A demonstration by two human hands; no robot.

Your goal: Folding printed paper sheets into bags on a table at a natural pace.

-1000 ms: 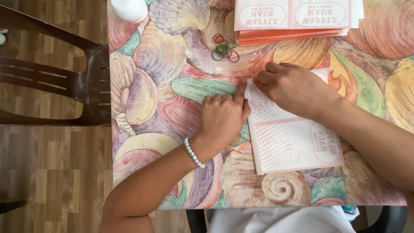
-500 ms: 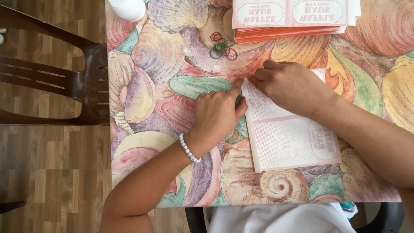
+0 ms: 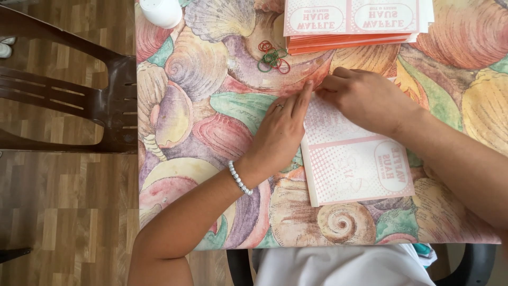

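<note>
Pink-and-white printed paper sheets (image 3: 354,159), stacked flat on the shell-patterned tablecloth (image 3: 201,122), pinned under both hands at the upper end. Left hand (image 3: 280,132) laid palm-down along the stack's left edge, fingers (image 3: 302,98) stretched out straight and close together, fingertips pressing the upper left corner; no pinch, nothing enclosed, only flat pressure on paper and cloth. Ring on one finger, white bead bracelet (image 3: 239,178) round the wrist just behind. Right hand (image 3: 370,98) curled knuckles-up over the top of the stack, directly beside the left fingertips and almost touching them; fingers tucked downward onto the paper's upper edge, whether gripping a sheet or merely pressing cannot be told, fingertips hidden under the hand. Lower half of the stack bare toward the body, showing a dotted pattern and an oval label, near edge lying square.

Just beyond the two hands, away from the body: small cluster of rubber bands (image 3: 272,55), red and green, loose on the cloth. Further beyond the right hand, taller pile of like cards with orange edges (image 3: 354,26), well apart from the held stack. Beyond the left hand and far off to its outer side, white rounded container (image 3: 161,10) at the table's corner. Outward of the left forearm, dark brown chair (image 3: 69,100) on wooden flooring (image 3: 63,212).
</note>
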